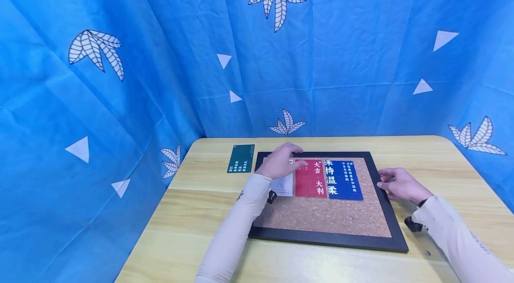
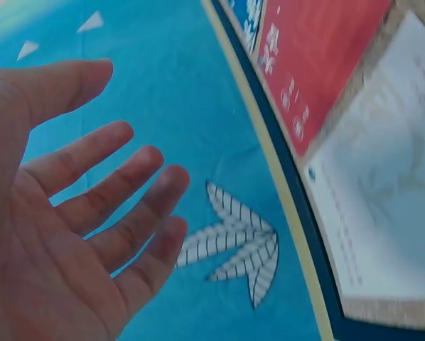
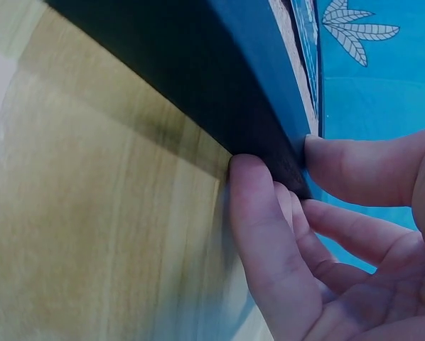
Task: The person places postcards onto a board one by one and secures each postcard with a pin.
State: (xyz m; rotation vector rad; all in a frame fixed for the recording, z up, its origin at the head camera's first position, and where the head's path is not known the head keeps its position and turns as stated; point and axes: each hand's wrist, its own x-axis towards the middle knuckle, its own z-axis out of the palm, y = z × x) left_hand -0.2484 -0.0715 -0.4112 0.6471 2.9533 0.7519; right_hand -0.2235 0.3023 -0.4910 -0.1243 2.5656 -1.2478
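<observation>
A black-framed cork board (image 1: 321,218) lies on the table. Along its upper part sit a pale card (image 1: 284,187), a red card (image 1: 310,187) and a blue card (image 1: 348,185), side by side. My left hand (image 1: 281,161) hovers over the board's upper left, partly covering the pale card. In the left wrist view its fingers (image 2: 124,192) are spread and loosely bent, with nothing in them. My right hand (image 1: 401,187) is at the board's right edge. The right wrist view shows the thumb (image 3: 362,167) on top of the black frame (image 3: 191,71) and fingers against its outer side, pinching it.
A dark green card (image 1: 241,158) with white writing lies on the table left of the board. A small round grey thing (image 1: 427,253) is near the right forearm. A blue patterned curtain (image 1: 345,51) hangs behind the wooden table (image 1: 192,211) and along its sides.
</observation>
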